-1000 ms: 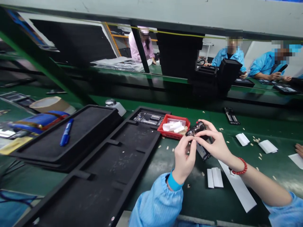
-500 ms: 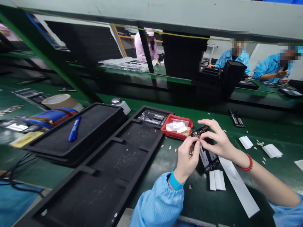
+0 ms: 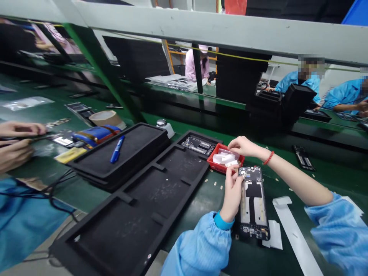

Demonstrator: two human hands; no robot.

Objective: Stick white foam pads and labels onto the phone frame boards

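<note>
An opened smartphone (image 3: 254, 203), its circuit board and metal inner frame bare, lies in front of me, top end away. My left hand (image 3: 233, 191) is closed at its upper left edge, thumb and fingers gripping there. Over the far right side of a small red bin (image 3: 222, 169) is my right hand (image 3: 243, 146), fingers bent together and tips down at the rim. Whatever they may pinch is hidden. White paper pieces (image 3: 223, 157) fill much of the bin. Folded white paper (image 3: 276, 234) sits partly under the phone's lower right, beside a long white strip (image 3: 296, 234).
A long black foam tray (image 3: 135, 199) on the left holds another opened phone (image 3: 198, 145). Stacked black trays (image 3: 138, 151) carry a blue marker (image 3: 117, 149). Another phone frame (image 3: 304, 158) lies right. A co-worker's hands (image 3: 17, 143) are far left; tan bits (image 3: 215, 183) dot the table.
My right hand has left the phone's top and moved to the red bin. The phone has turned more upright and come lower in view, my left hand staying at its upper edge. The view has shifted left.
</note>
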